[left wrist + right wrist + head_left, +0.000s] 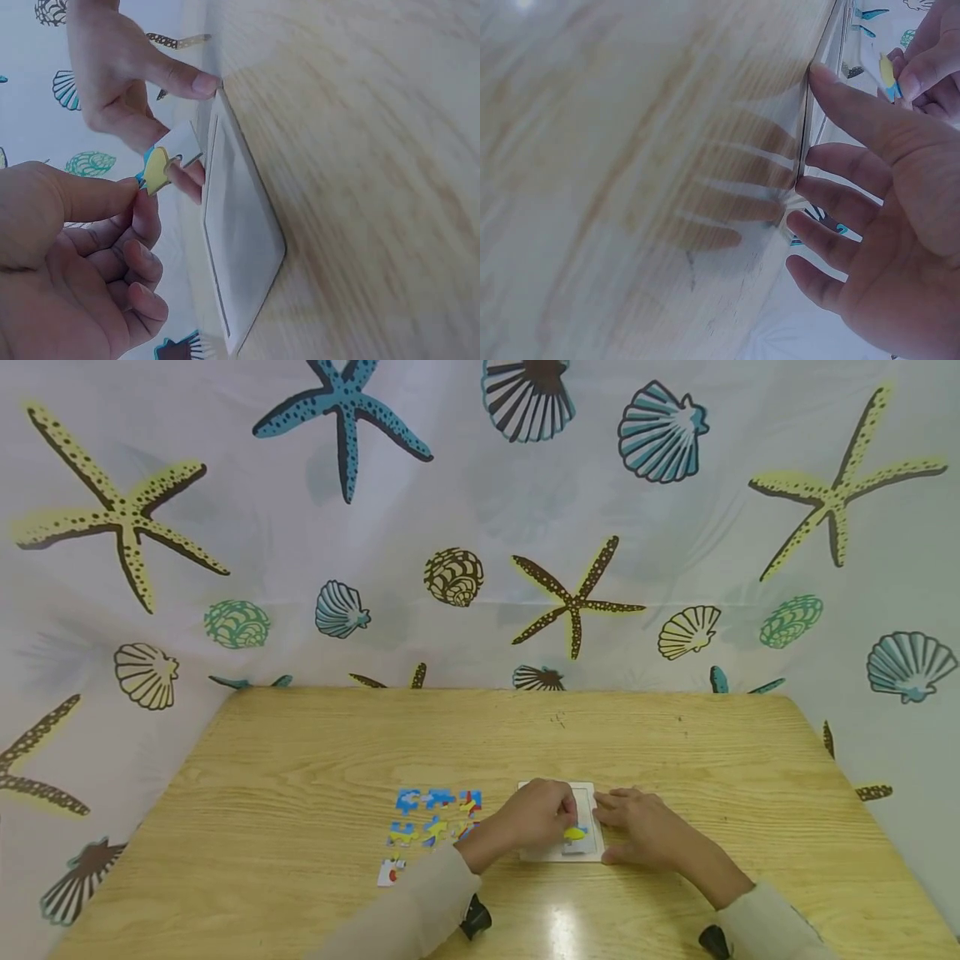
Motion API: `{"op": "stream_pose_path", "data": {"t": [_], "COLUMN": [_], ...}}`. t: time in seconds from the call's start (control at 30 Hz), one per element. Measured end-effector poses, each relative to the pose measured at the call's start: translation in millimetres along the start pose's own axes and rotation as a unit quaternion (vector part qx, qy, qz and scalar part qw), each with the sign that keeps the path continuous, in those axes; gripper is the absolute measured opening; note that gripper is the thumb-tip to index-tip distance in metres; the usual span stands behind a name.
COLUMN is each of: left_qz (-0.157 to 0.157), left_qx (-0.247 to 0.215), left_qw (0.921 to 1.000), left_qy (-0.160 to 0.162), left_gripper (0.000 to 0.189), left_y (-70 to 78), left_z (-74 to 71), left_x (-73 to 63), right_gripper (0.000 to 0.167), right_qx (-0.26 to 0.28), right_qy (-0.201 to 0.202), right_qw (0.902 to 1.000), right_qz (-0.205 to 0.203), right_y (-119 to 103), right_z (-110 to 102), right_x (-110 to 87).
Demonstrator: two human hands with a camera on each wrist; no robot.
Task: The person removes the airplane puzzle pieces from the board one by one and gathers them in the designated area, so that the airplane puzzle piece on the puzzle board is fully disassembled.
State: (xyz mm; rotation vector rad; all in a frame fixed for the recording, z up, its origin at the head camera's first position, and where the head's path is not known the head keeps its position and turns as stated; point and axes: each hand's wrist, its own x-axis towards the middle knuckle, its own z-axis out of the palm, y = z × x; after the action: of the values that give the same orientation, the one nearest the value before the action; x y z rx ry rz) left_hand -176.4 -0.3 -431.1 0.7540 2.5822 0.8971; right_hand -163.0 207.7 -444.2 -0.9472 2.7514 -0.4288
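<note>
Between thumb and forefinger, my left hand [536, 814] pinches a jigsaw piece [161, 169] printed yellow, blue and white. The piece is held tilted, just above a white rectangular puzzle tray [597, 839] with a raised rim. My right hand [648, 828] rests at the tray's right side; in the right wrist view its thumb and some fingertips [821, 73] touch the tray's edge, the fingers spread and fairly straight. Left of the tray, several loose jigsaw pieces [438, 831] in blue, yellow, red and white lie in rough rows, partly hidden by my left forearm.
The wooden table [300, 752] carries the tray and pieces. A white curtain [420, 518] with starfish and shell prints hangs behind the table and along both sides. Black wrist mounts [476, 917] show under the sleeves.
</note>
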Motion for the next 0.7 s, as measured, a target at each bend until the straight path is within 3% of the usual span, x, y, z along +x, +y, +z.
{"op": "stream_pose_path", "data": {"t": [0.3,0.7], "left_qz": [-0.018,0.017], "left_qx": [-0.012,-0.009], "left_qw": [0.9997,0.9993], "left_qy": [-0.013,-0.033], "left_gripper": [0.010,0.008], "left_y": [-14.4,-35.2], "left_z": [-16.0,-40.8], "left_x": [-10.8,-34.0], "right_gripper": [0.059,0.059], "right_qx": [-0.008,-0.010], "right_qy": [-0.006,-0.003], "right_qw": [0.9999,0.9999], "right_qz": [0.007,-0.004], "right_y": [-0.1,-1.3], "right_z": [1.1,-1.0], "right_x": [1.0,0.1]}}
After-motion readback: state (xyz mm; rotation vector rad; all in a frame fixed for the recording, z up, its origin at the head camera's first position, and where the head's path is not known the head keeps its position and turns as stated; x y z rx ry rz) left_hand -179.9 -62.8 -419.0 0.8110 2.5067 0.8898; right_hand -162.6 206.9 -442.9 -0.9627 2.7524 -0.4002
